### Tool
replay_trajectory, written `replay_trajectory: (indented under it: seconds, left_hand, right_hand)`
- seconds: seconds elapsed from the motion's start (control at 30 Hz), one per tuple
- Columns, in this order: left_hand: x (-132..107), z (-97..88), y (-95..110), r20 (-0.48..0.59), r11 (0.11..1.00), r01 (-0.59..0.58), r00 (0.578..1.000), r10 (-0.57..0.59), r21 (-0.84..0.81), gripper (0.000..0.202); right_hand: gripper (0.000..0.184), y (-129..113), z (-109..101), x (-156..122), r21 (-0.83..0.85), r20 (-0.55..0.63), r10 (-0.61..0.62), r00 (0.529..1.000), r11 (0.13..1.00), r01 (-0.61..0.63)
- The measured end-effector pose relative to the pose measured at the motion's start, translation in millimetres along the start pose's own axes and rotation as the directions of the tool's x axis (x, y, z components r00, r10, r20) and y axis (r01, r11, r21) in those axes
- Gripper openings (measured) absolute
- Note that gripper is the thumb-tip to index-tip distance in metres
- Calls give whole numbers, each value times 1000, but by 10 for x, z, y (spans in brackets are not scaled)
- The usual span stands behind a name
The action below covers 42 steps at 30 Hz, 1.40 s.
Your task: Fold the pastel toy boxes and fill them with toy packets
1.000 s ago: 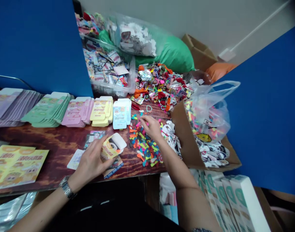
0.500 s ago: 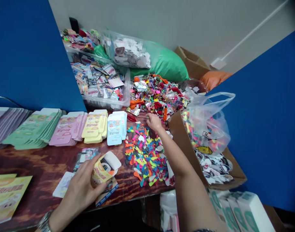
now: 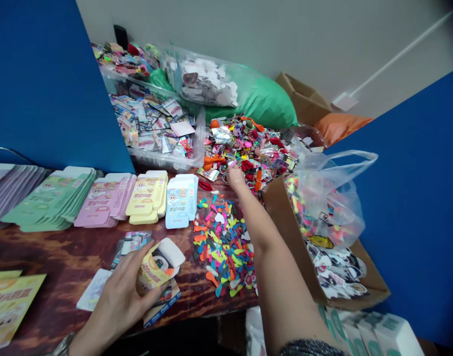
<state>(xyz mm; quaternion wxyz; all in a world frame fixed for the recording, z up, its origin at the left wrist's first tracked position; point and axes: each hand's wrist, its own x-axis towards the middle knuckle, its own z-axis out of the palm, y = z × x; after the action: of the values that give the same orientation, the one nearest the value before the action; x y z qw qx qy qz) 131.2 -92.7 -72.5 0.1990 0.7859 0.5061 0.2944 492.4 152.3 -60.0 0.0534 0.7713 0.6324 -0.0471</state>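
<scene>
Your left hand (image 3: 118, 296) holds a small yellow carton (image 3: 154, 269) just above the wooden table (image 3: 59, 252), its white flap standing open, with your fingers curled around the carton's side. Under it lie a few printed cards (image 3: 132, 247) and a blue-edged packet (image 3: 162, 307). Your right hand (image 3: 235, 175) reaches across a spread of colourful balloons (image 3: 222, 247) to the near edge of a bigger heap of mixed trinkets and wrappers (image 3: 248, 148). Your fingertips are drawn together there, but you cannot tell if they pinch anything. Flat printed cartons stand in rows along the table: a pale blue stack (image 3: 179, 201) nearest your hands, then yellow (image 3: 146, 194), pink (image 3: 104, 200), green (image 3: 50, 198) and lilac (image 3: 11, 193). Beyond them sits a clear plastic tub (image 3: 200, 141) full of printed packets. To your right, a brown cardboard box (image 3: 285, 217) holds a clear plastic bag (image 3: 328, 198) of bright pieces, lying on black-and-white cut-outs (image 3: 337, 272)
</scene>
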Motion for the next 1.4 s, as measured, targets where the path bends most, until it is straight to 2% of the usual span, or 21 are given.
replay_trajectory:
  seconds: [0.1, 0.2, 0.3, 0.4, 0.43, 0.53, 0.6, 0.7, 0.77, 0.8, 0.97, 1.03, 1.17, 1.3, 1.4]
  left_hand:
    - [-5, -37, -16, -19, 999, 52, 998, -52, 5, 71]
    - [16, -61, -33, -21, 991, 126, 992, -127, -31, 73]
    - [49, -67, -39, -36, 975, 214, 976, -217, -66, 71]
    - [88, -74, -23, -52, 957, 269, 960, -276, -111, 71]
    - [100, -80, -15, -51, 952, 278, 957, -286, -128, 71]
    - [117, -111, 0, -64, 946, 279, 954, -292, -165, 70]
    - [102, -147, -1, -81, 940, 292, 947, -310, -178, 71]
    - [28, -242, -11, -102, 928, 322, 933, -344, -186, 68]
    - [-42, -325, -12, -136, 928, 321, 927, -348, -186, 65]
    - [-75, -363, -13, -163, 930, 318, 923, -347, -183, 65]
    - [-145, -458, -84, -230, 933, 321, 907, -352, -163, 69]
    - [-168, -501, -107, -240, 942, 309, 912, -332, -129, 71]
    - [-234, -642, -124, -264, 961, 250, 925, -272, -117, 73]
    - [-245, -695, -134, -272, 963, 229, 926, -261, -144, 80]
    - [-252, -692, -75, -266, 971, 180, 939, -217, -157, 81]
  right_hand:
    - [33, -6, -28, -151, -4, 1, -4, 1000, 1000, 4]
    - [26, -4, -176, -374, 13, 9, -23, 1000, 1000, 23]
    - [22, -75, -459, -673, 56, -6, -107, 994, 993, 107]
    - [17, -284, -788, -1059, 158, -48, -246, 968, 955, 251]
    - [16, -387, -880, -1201, 273, -82, -320, 944, 904, 330]
    - [12, -789, -1029, -1617, 559, -142, -516, 845, 663, 498]
    - [10, -1103, -1006, -1850, 646, -160, -595, 787, 540, 539]
    - [5, -1534, -861, -2101, 688, -164, -694, 701, 429, 586]
    - [3, -1741, -766, -2206, 665, -162, -743, 650, 404, 628]
    - [3, -1817, -729, -2238, 632, -178, -748, 640, 411, 657]
    - [12, -2013, -637, -2272, 304, -165, -824, 542, 480, 823]
    - [8, -2029, -652, -2315, 214, -189, -840, 509, 471, 856]
    - [31, -2014, -742, -2410, 204, -366, -833, 415, 364, 909]
    - [25, -1941, -728, -2403, 180, -526, -775, 350, 301, 936]
    - [23, -1829, -685, -2454, 133, -582, -757, 296, 271, 953]
